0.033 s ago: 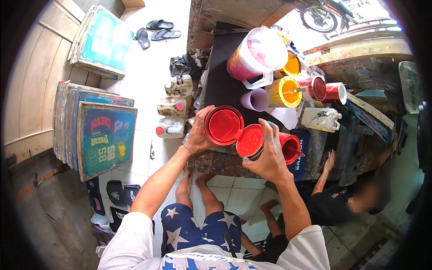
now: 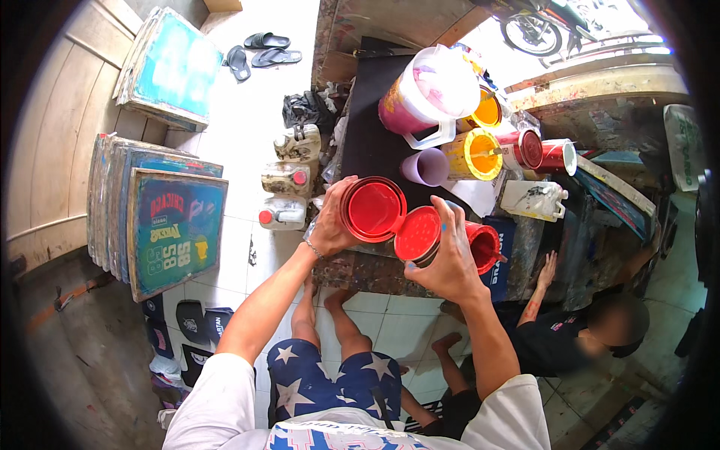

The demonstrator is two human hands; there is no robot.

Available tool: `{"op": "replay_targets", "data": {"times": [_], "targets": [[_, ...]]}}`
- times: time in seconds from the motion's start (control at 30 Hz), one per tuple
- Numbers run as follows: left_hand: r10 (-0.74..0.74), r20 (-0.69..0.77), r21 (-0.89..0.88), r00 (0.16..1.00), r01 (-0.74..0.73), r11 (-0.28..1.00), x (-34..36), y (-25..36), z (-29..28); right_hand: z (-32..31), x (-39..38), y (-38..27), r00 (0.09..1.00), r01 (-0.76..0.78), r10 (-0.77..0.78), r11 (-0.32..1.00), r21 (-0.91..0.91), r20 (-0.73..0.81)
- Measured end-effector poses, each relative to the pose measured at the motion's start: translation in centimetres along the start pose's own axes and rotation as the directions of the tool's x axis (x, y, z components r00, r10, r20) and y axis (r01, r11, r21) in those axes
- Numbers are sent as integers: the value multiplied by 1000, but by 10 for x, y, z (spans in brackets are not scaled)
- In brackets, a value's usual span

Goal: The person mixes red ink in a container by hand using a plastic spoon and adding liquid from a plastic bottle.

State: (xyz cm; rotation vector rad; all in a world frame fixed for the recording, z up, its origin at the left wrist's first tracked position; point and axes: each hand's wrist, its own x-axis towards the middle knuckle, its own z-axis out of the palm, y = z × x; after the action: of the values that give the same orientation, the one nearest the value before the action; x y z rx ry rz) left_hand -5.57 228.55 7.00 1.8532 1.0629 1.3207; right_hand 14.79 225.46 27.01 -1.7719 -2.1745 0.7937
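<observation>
A can of red paint is in my left hand, whose fingers wrap around its side. My right hand grips a second red can, tilted toward the first, with red paint at the point where their rims meet. Just right of it, a red-smeared container lies partly behind my fingers. Beyond the cans are a purple cup, a yellow paint pot and a large pink-stained jug on the dark table.
Stacked screen frames lean at left. Jugs stand beside the table, sandals on the floor behind. At right are red cans, a white jerrycan and a co-worker, one hand on the table. A motorbike stands outside.
</observation>
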Motion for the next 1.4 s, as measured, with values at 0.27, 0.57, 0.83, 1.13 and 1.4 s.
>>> {"op": "replay_targets", "data": {"times": [0.27, 0.57, 0.83, 1.13, 1.4], "targets": [[15, -27, -44, 1000, -16, 999, -2, -6, -1, -13, 27, -29, 995, 36, -37, 999, 19, 97], [-19, -5, -27, 1000, 18, 999, -4, -3, -6, 20, 59, -41, 974, 188, -158, 963, -194, 163], [-49, -19, -75, 999, 48, 996, -4, -4, -6, 40, 70, -40, 967, 230, -187, 935, -272, 173], [-53, -20, -99, 998, 51, 994, -4, -5, -6, 33, 64, -30, 945, 319, -273, 885, -338, 178], [-44, 13, -62, 999, 45, 997, -7, -8, -2, 42, 57, -26, 959, 270, -225, 910, -314, 173]]}}
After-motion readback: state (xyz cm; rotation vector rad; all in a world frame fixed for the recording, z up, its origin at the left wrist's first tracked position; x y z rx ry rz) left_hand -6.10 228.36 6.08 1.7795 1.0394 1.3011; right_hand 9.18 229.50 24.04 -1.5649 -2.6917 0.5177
